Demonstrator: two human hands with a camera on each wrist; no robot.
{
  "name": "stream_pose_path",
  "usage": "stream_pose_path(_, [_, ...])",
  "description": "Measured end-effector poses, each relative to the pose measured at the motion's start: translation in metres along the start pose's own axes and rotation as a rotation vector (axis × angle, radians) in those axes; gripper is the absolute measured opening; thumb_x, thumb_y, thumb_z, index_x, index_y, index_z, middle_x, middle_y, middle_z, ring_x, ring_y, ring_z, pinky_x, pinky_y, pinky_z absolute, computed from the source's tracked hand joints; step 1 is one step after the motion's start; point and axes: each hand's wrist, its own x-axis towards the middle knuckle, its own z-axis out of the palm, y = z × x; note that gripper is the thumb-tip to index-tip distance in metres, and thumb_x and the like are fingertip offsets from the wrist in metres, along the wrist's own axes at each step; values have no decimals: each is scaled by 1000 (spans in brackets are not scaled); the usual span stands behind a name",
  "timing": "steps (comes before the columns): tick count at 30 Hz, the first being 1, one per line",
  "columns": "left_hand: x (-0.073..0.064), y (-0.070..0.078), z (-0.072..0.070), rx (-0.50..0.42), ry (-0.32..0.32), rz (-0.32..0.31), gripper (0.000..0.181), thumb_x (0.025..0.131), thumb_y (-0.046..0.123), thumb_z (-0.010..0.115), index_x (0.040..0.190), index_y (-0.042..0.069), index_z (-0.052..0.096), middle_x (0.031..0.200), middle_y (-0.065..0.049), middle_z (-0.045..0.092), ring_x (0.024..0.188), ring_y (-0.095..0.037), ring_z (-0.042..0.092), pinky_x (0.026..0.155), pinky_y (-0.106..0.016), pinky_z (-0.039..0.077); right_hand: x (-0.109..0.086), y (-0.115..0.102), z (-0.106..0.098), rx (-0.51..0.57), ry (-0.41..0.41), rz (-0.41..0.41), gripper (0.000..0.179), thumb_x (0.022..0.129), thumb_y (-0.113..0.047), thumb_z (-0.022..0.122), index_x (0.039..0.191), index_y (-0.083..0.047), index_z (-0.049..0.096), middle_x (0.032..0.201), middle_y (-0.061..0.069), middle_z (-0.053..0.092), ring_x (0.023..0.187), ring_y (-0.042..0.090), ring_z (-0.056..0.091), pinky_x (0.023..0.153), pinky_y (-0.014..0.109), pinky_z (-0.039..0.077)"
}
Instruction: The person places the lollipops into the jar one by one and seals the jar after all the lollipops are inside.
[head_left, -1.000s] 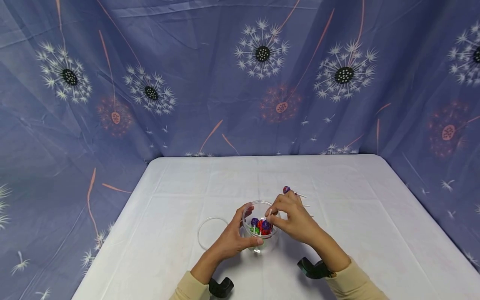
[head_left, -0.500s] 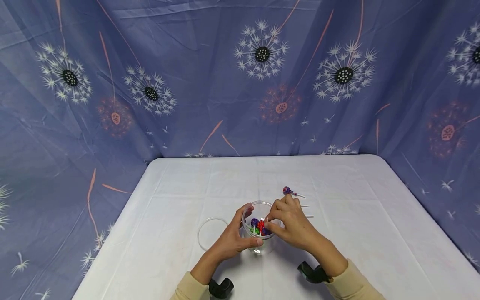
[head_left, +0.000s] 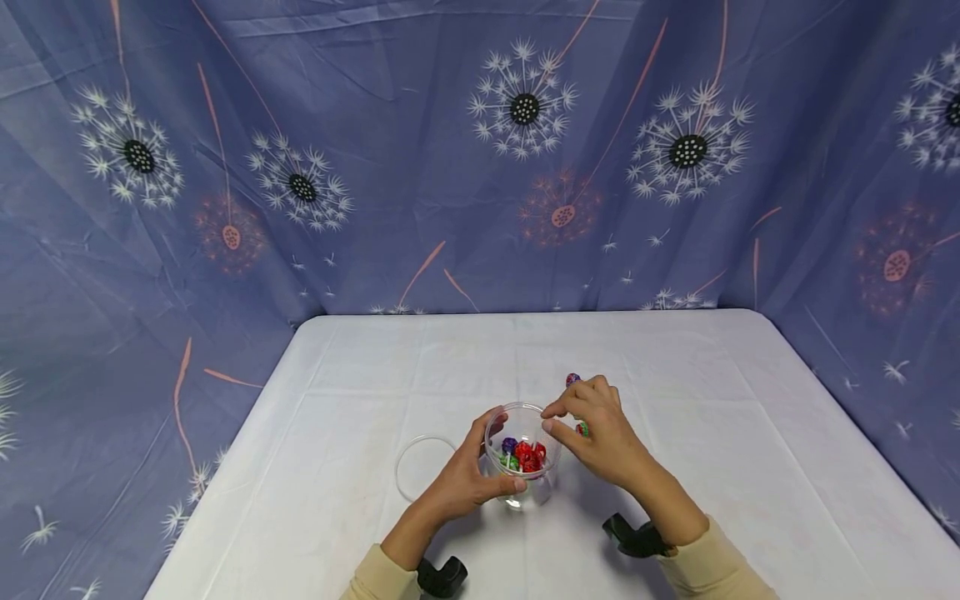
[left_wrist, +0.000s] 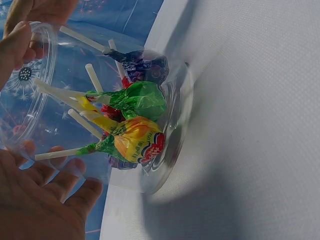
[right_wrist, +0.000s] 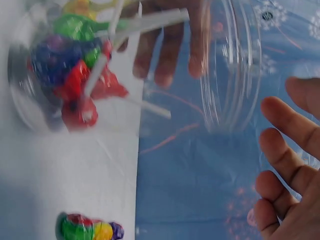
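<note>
My left hand (head_left: pixel 468 475) grips a clear plastic jar (head_left: pixel 552 467) from its left side, thumb in front and fingers behind. The jar stands upright on the white table, its mouth uncovered. Inside lie several wrapped lollipops (head_left: pixel 528 454), red, purple and green; the left wrist view adds a yellow lollipop (left_wrist: pixel 137 140), its stick pointing toward the mouth. My right hand (head_left: pixel 596 429) hovers at the jar's right rim, fingers loosely bent. In the right wrist view, those fingers (right_wrist: pixel 272 145) hold nothing and stand just outside the rim (right_wrist: pixel 230 65).
A clear round lid (head_left: pixel 398 471) lies left of the jar. Beyond and partly behind my right hand are a purple lollipop (head_left: pixel 572 379) and a green-wrapped lollipop (head_left: pixel 582 428) on the table (head_left: pixel 360 367). A patterned blue cloth (head_left: pixel 420 167) hangs behind the table.
My right hand pinched a purple lollipop by its stick, lowered it into the jar and let it go. It has since drawn up and right to the rim. My left hand stays put.
</note>
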Motion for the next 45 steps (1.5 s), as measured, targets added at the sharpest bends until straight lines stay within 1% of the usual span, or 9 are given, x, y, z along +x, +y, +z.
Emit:
stream_pose_path(6, [0,1,0,14,7,-4,92,76,31,79,146,34,20,150,6,35,140,-21,34,115,-50,28,2,20,-10,22,70,116,12,79,-13,74,87,-20,70,84,-11,58,86,6,36,78,34,27])
stream_pose_path(10, [-1,3,0,14,8,-1,92,75,31,79,147,33,21,151,5,35,140,-20,34,115,-50,28,-1,35,-12,11,77,157,12,79,-12,75,87,-20,71,83,-9,59,86,8,37,78,33,26])
stream_pose_path(13, [-1,3,0,11,8,0,93,75,30,79,147,33,20,151,5,35,140,-23,34,115,-51,27,-6,47,-11,-9,60,204,10,79,-13,74,88,-16,71,83,-6,60,86,12,40,77,33,26])
stream_pose_path(17, [-1,4,0,4,6,-2,92,75,31,79,146,34,21,151,2,34,140,-25,34,115,-53,26,-14,62,-8,-33,16,294,11,80,-14,74,90,-12,71,86,-1,62,88,17,43,77,34,26])
stream_pose_path(23, [0,2,0,6,8,-5,93,75,31,79,147,33,21,151,3,34,140,-25,34,115,-52,27,-27,81,-5,-43,-54,410,12,81,-19,73,92,-14,71,89,3,62,89,22,44,78,35,27])
stream_pose_path(28, [0,1,0,8,7,-6,93,75,31,79,147,33,20,151,4,35,140,-26,34,115,-53,27,-34,91,-4,-32,-79,459,11,81,-19,72,91,-15,71,90,4,63,88,22,44,78,35,27])
stream_pose_path(35, [1,0,0,9,6,-13,93,74,34,80,146,36,20,152,-2,34,140,-25,34,115,-53,26,-41,100,-3,-39,-108,493,13,80,-16,72,92,-12,71,92,7,63,89,25,46,78,35,28])
stream_pose_path(40, [0,1,0,12,8,-14,93,74,34,80,146,37,20,151,4,35,140,-24,34,115,-52,26,-45,105,-3,-26,-129,519,16,81,-18,72,94,-11,71,94,8,64,92,26,46,77,34,28])
stream_pose_path(45, [-1,2,0,13,10,-10,93,74,34,80,146,36,21,151,5,35,140,-21,34,115,-51,26,-50,110,-1,-7,-142,543,14,81,-18,72,93,-11,71,95,9,64,91,25,47,75,32,31])
